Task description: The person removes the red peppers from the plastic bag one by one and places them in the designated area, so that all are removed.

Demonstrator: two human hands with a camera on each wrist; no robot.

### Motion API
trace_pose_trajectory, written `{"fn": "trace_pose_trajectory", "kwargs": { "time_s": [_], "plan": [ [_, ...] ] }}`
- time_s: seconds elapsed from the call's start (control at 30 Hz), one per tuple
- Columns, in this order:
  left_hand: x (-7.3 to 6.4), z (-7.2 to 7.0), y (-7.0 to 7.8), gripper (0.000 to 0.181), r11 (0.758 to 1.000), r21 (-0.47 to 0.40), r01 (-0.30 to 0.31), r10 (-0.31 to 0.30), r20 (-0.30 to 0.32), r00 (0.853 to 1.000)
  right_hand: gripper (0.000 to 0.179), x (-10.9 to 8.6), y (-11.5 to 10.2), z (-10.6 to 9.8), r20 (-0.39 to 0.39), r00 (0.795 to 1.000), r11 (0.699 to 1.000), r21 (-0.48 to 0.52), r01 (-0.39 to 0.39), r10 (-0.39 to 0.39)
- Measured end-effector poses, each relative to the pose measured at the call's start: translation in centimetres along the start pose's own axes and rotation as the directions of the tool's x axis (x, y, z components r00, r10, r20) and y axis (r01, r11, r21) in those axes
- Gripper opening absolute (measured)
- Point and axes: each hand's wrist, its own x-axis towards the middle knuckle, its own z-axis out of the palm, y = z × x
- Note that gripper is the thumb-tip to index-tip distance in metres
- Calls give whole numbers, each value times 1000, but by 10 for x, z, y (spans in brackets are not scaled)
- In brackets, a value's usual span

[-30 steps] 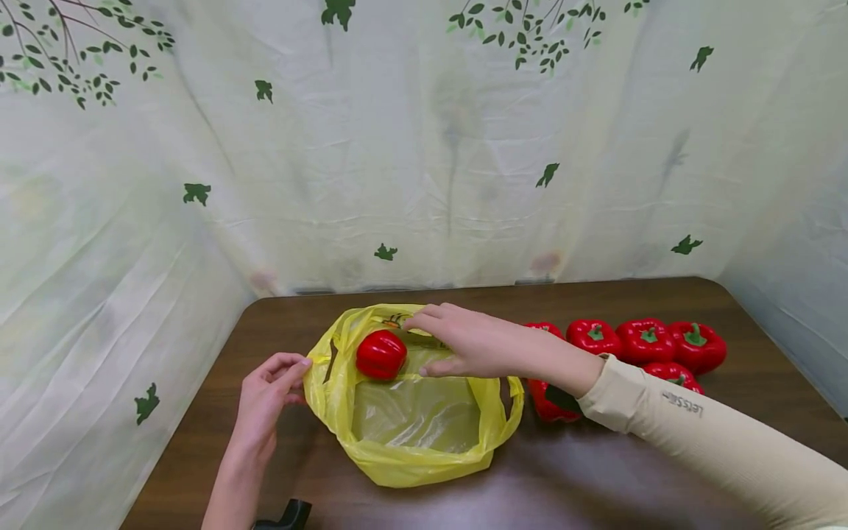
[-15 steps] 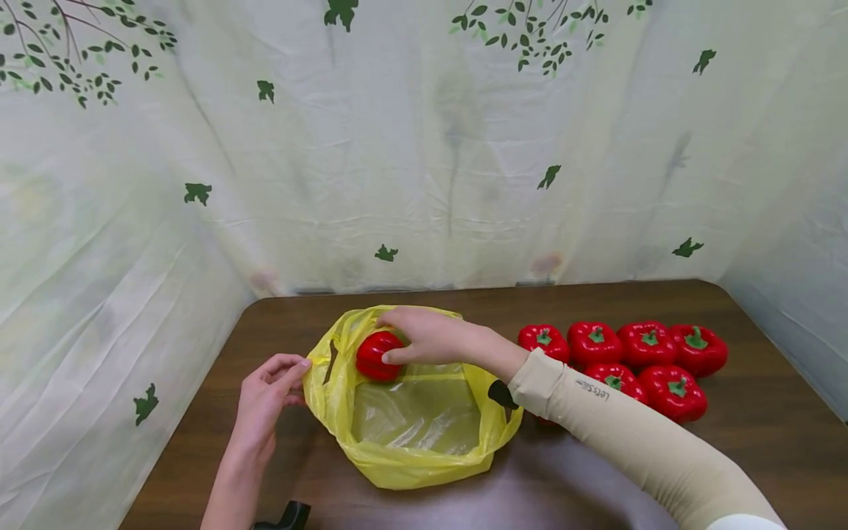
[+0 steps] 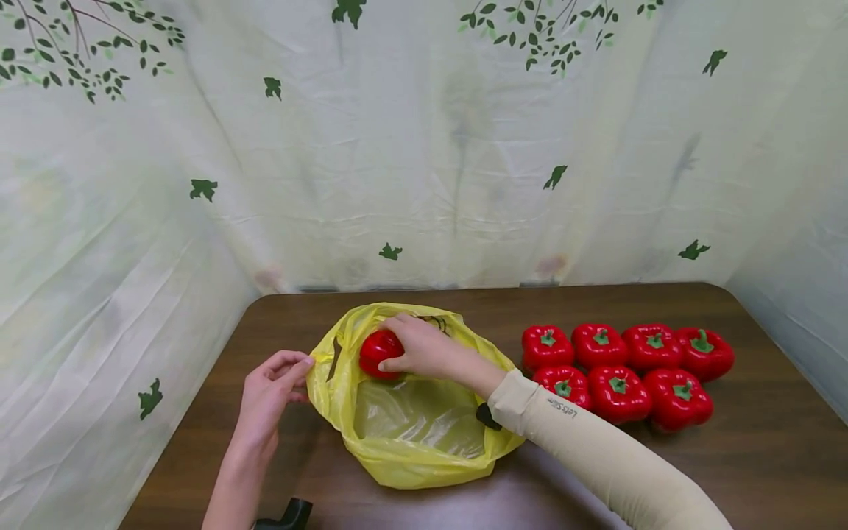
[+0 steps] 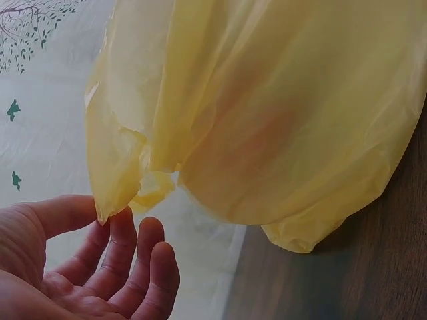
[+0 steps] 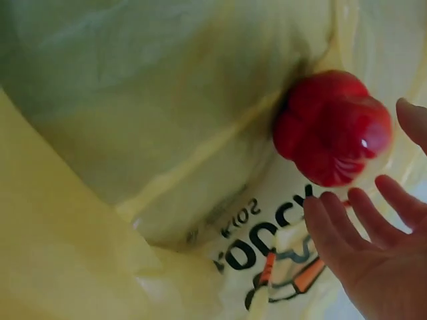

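Observation:
A yellow plastic bag (image 3: 430, 471) stands with its mouth spread on the table. Its left edge is pinched between thumb and forefinger of my left hand (image 3: 268, 386), whose other fingers curl loosely in the left wrist view. Inside the bag, against its left side, lies a red bell pepper (image 5: 330, 130). My right hand (image 3: 424, 350) reaches over the bag's right rim to this pepper. In the right wrist view the right hand (image 5: 383, 247) has its fingers spread beside the pepper, with a gap between fingertips and skin.
Several red bell peppers (image 3: 619, 394) with green stems stand in two rows right of the bag on the brown wooden table (image 3: 755, 456). A black object (image 3: 288, 515) shows at the bottom edge. Leaf-printed white cloth (image 3: 424, 184) hangs behind the table.
My right hand has moved left and down into the bag, up to the pepper there. More of the peppers at right now show. My left hand keeps its pinch on the bag.

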Motion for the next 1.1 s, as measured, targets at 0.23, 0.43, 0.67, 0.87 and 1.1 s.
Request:
{"fn": "trace_pose_trajectory", "kwargs": {
  "time_s": [0.23, 0.43, 0.67, 0.87, 1.1],
  "plan": [
    [1, 0, 0, 29, 1000, 7, 6, -6, -4, 1000, 59, 7, 1, 13, -52, 997, 999, -10, -54, 53],
    [0, 0, 1, 28, 1000, 16, 7, -7, -11, 1000, 59, 7, 0, 12, -25, 997, 997, 37, -71, 71],
    [0, 0, 1, 29, 1000, 17, 3, -3, -11, 1000, 70, 3, 2, 6, 19, 998, 998, 43, -54, 53],
    [-1, -1, 0, 30, 1000, 8, -2, 2, -12, 1000, 80, -3, 4, 3, 47, 998, 998, 46, -42, 40],
    [0, -1, -1, 30, 1000, 7, -3, 3, -10, 1000, 86, -11, 4, 2, 85, 996, 999, 28, -44, 41]
  ]
}}
